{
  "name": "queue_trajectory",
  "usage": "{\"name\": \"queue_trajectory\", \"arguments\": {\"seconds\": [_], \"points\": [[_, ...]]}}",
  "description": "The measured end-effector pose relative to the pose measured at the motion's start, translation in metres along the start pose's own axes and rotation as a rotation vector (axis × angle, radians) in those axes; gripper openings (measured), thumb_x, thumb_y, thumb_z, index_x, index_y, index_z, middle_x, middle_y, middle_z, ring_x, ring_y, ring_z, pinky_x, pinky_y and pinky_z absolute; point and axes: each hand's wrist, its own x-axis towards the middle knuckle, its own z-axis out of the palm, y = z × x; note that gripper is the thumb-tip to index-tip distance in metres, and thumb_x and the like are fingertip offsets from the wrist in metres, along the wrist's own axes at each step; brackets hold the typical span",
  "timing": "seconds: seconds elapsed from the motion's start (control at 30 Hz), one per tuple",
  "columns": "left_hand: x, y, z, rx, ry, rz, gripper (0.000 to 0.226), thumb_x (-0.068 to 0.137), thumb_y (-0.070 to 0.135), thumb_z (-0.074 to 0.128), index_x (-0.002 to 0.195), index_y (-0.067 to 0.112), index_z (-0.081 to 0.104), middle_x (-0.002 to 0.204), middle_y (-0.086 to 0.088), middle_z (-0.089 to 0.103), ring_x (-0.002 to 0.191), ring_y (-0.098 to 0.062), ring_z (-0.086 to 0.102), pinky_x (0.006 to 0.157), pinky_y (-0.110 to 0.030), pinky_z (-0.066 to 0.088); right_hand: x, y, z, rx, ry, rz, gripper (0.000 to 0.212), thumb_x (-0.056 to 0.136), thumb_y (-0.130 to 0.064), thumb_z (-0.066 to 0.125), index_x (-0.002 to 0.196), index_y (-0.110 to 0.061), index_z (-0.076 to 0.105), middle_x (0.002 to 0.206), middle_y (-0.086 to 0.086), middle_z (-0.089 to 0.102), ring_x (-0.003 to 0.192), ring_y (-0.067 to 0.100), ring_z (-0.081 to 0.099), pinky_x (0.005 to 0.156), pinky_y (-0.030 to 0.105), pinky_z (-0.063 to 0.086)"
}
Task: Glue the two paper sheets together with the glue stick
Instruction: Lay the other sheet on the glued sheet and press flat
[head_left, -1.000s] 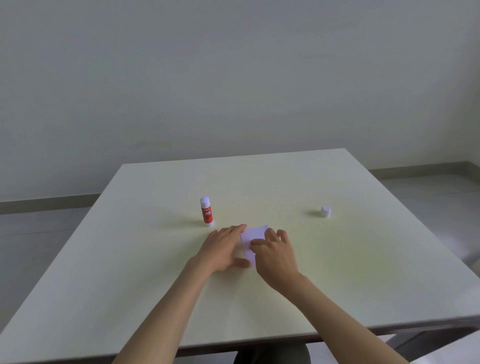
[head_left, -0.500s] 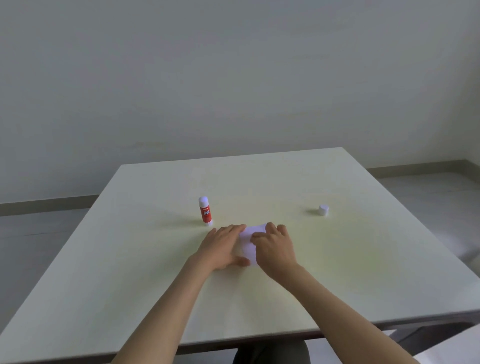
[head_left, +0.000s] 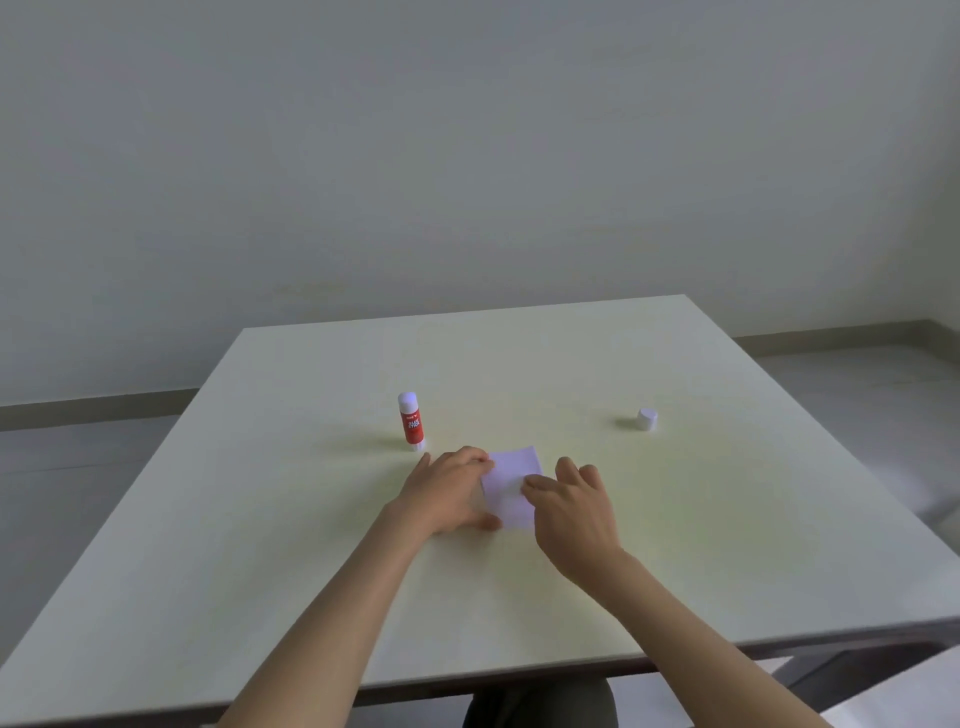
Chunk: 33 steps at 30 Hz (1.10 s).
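A small white paper (head_left: 509, 480) lies flat on the pale table (head_left: 311, 545), looking like one sheet; I cannot tell whether a second lies under it. My left hand (head_left: 447, 493) rests on its left edge, fingers pressing down and thumb at the near corner. My right hand (head_left: 576, 512) sits at the paper's right side with a fingertip touching the sheet and the other fingers spread above the table. The red and white glue stick (head_left: 411, 422) stands upright just beyond my left hand, uncapped. Its white cap (head_left: 647, 419) sits far to the right.
The table's near edge (head_left: 519, 675) runs below my forearms. A grey wall and floor lie behind the table. A white surface corner (head_left: 904, 696) shows at the bottom right.
My right hand has slid to the right off the paper, uncovering more of the sheet. My left hand stays pressed on the left edge.
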Motion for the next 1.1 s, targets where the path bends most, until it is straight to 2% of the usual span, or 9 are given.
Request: {"name": "queue_trajectory", "arguments": {"seconds": [0.17,0.3,0.43,0.63,0.7,0.77,0.87,0.97,1.1], "points": [[-0.001,-0.002,0.001,-0.025,0.005,0.009,0.08,0.078,0.054,0.064,0.145,0.024,0.032,0.153,0.012,0.027,0.138,-0.012,0.031,0.116,-0.042,0.023,-0.025,0.005,0.004,0.011,0.111,-0.006,0.027,0.048,0.006,0.042,0.044,-0.018,0.054,0.041,-0.006,0.05,0.051,0.022,0.05,0.047,0.025,0.04],[0.0,-0.002,0.001,-0.026,0.002,0.002,0.081,0.077,0.054,0.064,0.145,0.025,0.032,0.153,0.012,0.027,0.138,-0.013,0.031,0.116,-0.042,0.023,-0.013,0.004,-0.001,0.004,0.113,0.027,0.023,0.045,0.003,0.051,0.044,-0.018,0.057,0.042,-0.008,0.054,0.052,0.021,0.052,0.048,0.025,0.041],[0.001,-0.001,0.002,-0.048,0.011,-0.015,0.08,0.074,0.053,0.066,0.143,0.026,0.035,0.151,0.013,0.03,0.136,-0.013,0.034,0.114,-0.041,0.026,0.014,0.009,0.007,0.061,-0.016,0.031,0.026,0.067,0.006,0.048,0.069,-0.013,0.066,0.071,-0.005,0.067,0.079,0.024,0.052,0.067,0.03,0.029],[0.0,-0.004,0.004,-0.073,0.024,-0.003,0.079,0.072,0.052,0.066,0.141,0.027,0.036,0.149,0.013,0.033,0.135,-0.013,0.036,0.112,-0.043,0.029,0.042,0.011,0.005,0.081,-0.079,0.036,0.034,0.076,0.004,0.037,0.085,-0.012,0.066,0.087,-0.002,0.069,0.096,0.025,0.047,0.073,0.03,0.023],[0.0,-0.004,0.004,-0.073,0.028,0.0,0.08,0.073,0.052,0.066,0.142,0.027,0.035,0.149,0.012,0.033,0.135,-0.013,0.035,0.112,-0.043,0.029,0.04,0.01,0.002,0.089,-0.097,0.053,0.033,0.075,0.004,0.039,0.083,-0.012,0.066,0.085,-0.001,0.069,0.094,0.025,0.046,0.073,0.03,0.023],[-0.001,-0.003,0.003,-0.068,0.029,0.004,0.08,0.074,0.052,0.066,0.143,0.025,0.035,0.15,0.012,0.032,0.135,-0.013,0.035,0.112,-0.041,0.029,0.03,0.006,-0.001,0.05,-0.065,0.056,0.024,0.069,0.005,0.05,0.069,-0.012,0.067,0.068,-0.002,0.068,0.081,0.023,0.047,0.069,0.029,0.026],[-0.001,-0.004,0.003,-0.065,0.028,0.005,0.08,0.076,0.053,0.066,0.144,0.025,0.034,0.152,0.011,0.03,0.137,-0.013,0.034,0.113,-0.039,0.027,0.004,-0.002,-0.006,-0.004,0.033,0.016,0.024,0.04,0.005,0.061,0.037,-0.017,0.054,0.038,-0.005,0.052,0.051,0.019,0.043,0.052,0.024,0.03],[-0.001,-0.005,0.004,-0.069,0.045,0.019,0.081,0.076,0.054,0.066,0.144,0.025,0.034,0.152,0.012,0.03,0.137,-0.013,0.033,0.113,-0.036,0.028,-0.018,-0.007,-0.005,0.029,0.086,0.0,0.022,0.038,0.005,0.05,0.036,-0.017,0.05,0.036,-0.005,0.047,0.046,0.02,0.047,0.046,0.023,0.035],[-0.002,-0.006,0.006,-0.083,0.059,0.032,0.082,0.076,0.056,0.066,0.144,0.025,0.034,0.152,0.012,0.031,0.137,-0.012,0.033,0.113,-0.036,0.028,-0.025,-0.021,0.0,0.029,0.087,-0.033,0.023,0.04,0.003,0.057,0.041,-0.019,0.059,0.04,-0.007,0.052,0.049,0.018,0.05,0.047,0.022,0.036]]}}
